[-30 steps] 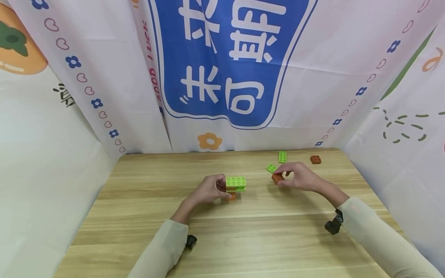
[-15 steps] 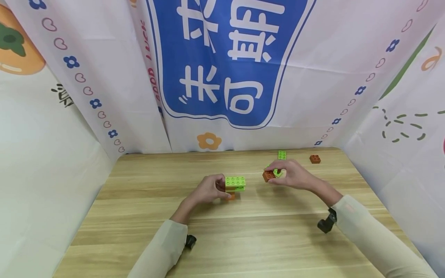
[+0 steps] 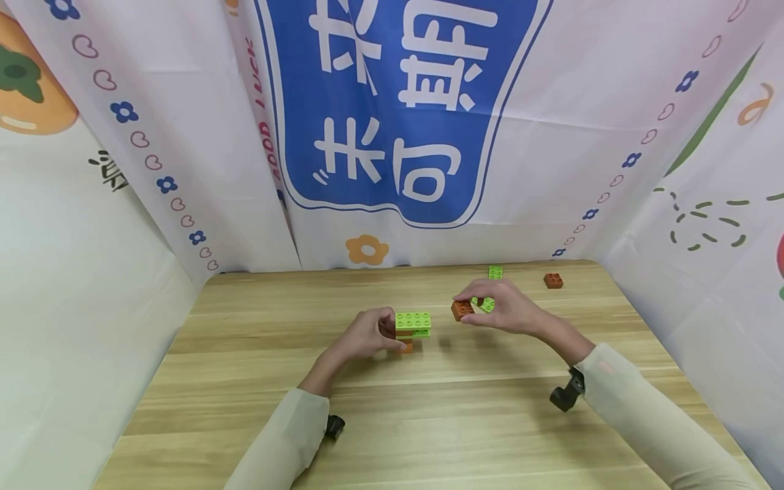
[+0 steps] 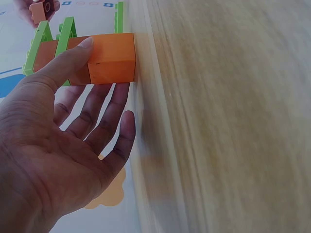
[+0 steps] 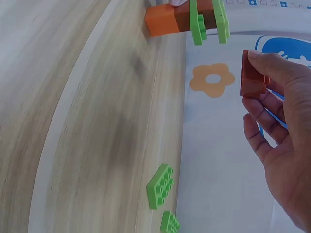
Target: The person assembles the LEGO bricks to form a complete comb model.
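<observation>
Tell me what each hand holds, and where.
Right hand pinches a brown brick by its sides, lifted off the table. Left hand steadies the green-and-orange brick stack, thumb on its orange base.

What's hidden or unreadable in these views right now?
- Head view: the left hand hides the stack's near-left side.
- Head view: the right hand partly covers the small green plate.
- Right wrist view: the brown brick's studs face away.
- Left wrist view: the tabletop is motion-blurred.
</observation>
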`<action>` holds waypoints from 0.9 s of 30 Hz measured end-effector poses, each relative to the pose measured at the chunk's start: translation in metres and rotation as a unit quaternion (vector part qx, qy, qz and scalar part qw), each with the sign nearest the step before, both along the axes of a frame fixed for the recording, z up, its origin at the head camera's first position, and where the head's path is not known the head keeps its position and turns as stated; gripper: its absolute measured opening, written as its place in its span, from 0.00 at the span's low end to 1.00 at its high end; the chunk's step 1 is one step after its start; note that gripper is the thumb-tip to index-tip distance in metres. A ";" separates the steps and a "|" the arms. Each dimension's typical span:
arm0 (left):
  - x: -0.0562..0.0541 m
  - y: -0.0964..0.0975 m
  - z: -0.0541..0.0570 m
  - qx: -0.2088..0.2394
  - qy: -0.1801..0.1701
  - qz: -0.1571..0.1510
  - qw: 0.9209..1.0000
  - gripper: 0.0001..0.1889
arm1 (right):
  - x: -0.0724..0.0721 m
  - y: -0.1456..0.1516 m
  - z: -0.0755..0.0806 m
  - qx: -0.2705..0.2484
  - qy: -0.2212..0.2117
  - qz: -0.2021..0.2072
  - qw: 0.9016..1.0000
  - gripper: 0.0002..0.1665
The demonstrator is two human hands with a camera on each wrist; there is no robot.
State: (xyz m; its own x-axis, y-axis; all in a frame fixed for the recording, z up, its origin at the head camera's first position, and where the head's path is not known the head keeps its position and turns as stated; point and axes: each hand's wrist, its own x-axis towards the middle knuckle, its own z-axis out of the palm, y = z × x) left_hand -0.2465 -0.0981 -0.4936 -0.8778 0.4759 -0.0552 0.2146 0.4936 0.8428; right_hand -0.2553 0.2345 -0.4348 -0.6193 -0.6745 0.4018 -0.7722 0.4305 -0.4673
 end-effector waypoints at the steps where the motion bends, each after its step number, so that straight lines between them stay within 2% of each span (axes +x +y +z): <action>1: 0.000 0.000 0.000 0.000 0.000 0.000 1.000 0.17 | 0.000 -0.002 0.001 -0.002 -0.001 0.003 1.000 0.22; 18: -0.001 -0.001 -0.002 0.005 0.000 0.000 1.000 0.17 | 0.005 -0.034 0.008 -0.019 -0.007 0.018 1.000 0.21; 27: 0.001 -0.001 -0.001 0.011 0.007 -0.006 1.000 0.17 | 0.004 -0.052 0.009 -0.016 -0.018 0.001 1.000 0.22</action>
State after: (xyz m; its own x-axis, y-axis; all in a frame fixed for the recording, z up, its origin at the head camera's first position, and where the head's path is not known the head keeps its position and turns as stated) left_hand -0.2460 -0.0992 -0.4943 -0.8724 0.4877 -0.0325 0.2324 0.4725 0.8501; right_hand -0.2515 0.1822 -0.4255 -0.6326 -0.6626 0.4010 -0.7555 0.4140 -0.5077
